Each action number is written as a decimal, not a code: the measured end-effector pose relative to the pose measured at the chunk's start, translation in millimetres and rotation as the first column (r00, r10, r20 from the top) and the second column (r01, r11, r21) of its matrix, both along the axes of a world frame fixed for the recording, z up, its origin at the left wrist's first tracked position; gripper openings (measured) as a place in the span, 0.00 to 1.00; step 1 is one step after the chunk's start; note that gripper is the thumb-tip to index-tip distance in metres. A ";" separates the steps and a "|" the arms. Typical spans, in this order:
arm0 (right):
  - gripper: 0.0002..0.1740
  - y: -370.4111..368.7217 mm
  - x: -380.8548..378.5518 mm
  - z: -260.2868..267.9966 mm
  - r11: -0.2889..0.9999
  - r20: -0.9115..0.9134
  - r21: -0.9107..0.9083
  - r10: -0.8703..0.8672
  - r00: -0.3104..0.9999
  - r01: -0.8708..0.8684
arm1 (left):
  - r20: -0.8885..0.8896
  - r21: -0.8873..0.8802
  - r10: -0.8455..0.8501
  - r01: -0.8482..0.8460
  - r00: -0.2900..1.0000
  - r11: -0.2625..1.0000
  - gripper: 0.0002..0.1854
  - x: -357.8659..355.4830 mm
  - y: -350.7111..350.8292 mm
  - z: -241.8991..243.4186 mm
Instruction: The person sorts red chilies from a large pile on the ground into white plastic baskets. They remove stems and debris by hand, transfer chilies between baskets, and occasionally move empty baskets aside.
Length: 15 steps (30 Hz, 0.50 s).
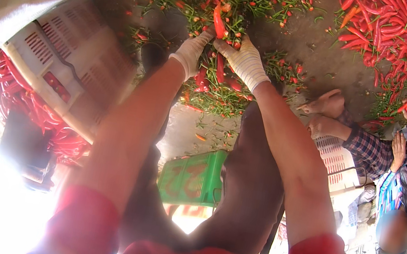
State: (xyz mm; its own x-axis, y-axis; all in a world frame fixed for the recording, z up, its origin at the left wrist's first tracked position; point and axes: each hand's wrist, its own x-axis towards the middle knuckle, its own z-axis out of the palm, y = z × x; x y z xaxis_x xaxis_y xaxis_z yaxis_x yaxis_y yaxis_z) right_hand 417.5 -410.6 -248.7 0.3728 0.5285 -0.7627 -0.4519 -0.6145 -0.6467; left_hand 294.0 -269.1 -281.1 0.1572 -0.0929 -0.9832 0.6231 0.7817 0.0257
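Note:
Both of my hands wear pale knitted gloves and are close together over a heap of green chilli stems (208, 97) mixed with red pieces. My left hand (193, 52) and my right hand (245, 59) cup a clump of chilli stems (233, 34) from either side. Its red stem ends show between them. A long red chilli pepper (218, 19) lies on the clump, just past my fingers. My right thumb reaches inward across the near side. Most of my fingertips are hidden by the stems. More red chillies (220, 68) lie below my wrists.
A large pile of red chillies (393, 32) spreads at upper right. A tilted white plastic crate (44, 48) with red chillies stands left. Behind my legs is a green crate (190, 177). A co-worker (400, 194) sits at right, one hand holding a red chilli, beside a white crate (330, 157).

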 end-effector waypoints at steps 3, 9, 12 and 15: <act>0.35 -3.5 1.1 35.0 1.000 -0.016 0.001 -0.023 1.000 0.023 | -0.052 -0.016 0.256 -0.257 0.965 0.966 0.32 17.3 -10.5 59.8; 0.30 -8.8 14.4 140.4 0.997 0.031 0.048 -0.070 0.997 0.068 | -0.041 0.008 0.280 -0.280 0.959 0.960 0.48 36.1 -13.3 168.2; 0.31 0.4 19.6 187.9 0.992 -0.036 -0.062 -0.117 0.993 0.114 | -0.075 0.032 0.321 -0.320 0.944 0.947 0.30 42.4 -16.0 209.5; 0.29 6.3 30.2 242.6 0.991 0.012 -0.086 -0.099 0.995 0.099 | 0.027 -0.035 0.323 -0.322 0.946 0.946 0.51 50.6 -9.8 257.2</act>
